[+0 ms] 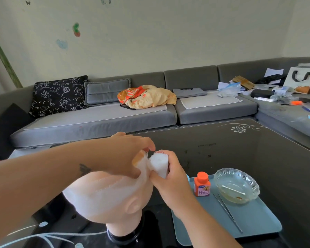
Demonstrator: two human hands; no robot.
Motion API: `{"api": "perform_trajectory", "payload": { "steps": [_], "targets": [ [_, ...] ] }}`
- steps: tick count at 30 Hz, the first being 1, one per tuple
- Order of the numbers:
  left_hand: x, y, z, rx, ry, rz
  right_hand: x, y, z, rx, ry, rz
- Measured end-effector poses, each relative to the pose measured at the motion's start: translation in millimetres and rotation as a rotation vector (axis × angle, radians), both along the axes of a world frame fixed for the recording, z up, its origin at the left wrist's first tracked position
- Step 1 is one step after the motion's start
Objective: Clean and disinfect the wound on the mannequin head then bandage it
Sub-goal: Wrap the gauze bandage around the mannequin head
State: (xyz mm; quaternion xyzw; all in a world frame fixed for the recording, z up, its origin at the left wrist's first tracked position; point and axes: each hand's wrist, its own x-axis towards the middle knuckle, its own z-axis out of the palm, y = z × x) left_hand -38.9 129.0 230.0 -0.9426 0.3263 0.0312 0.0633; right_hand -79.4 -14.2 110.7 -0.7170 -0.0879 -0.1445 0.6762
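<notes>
A pale mannequin head stands on a black base near the table's front edge. White gauze bandage is wrapped in several turns round its crown. My right hand grips the white bandage roll just above the head's front. My left hand lies over the top of the head, its fingertips pinching the bandage edge beside an orange-stained gauze pad. The face side of the head is hidden from me.
A blue tray at the right holds an orange-capped disinfectant bottle, a glass dish with a used cotton swab, and metal tweezers. The dark glass table stretches behind. A grey sofa with cushions and clutter surrounds it.
</notes>
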Motion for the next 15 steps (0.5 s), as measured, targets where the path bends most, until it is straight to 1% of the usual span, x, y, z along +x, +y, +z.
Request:
{"api": "perform_trajectory", "payload": {
  "steps": [4,11,15],
  "targets": [
    [0.6,4.1,1.3,0.007,0.032,-0.012,-0.9,-0.3,-0.8,0.079,-0.001,0.006],
    [3.6,9.1,-0.2,-0.042,0.087,-0.024,-3.1,0.6,-3.2,0.141,-0.028,0.021],
    [2.3,8.3,-2.9,-0.081,0.079,-0.033,-3.3,3.4,-3.3,0.192,-0.047,-0.015]
  ]
}}
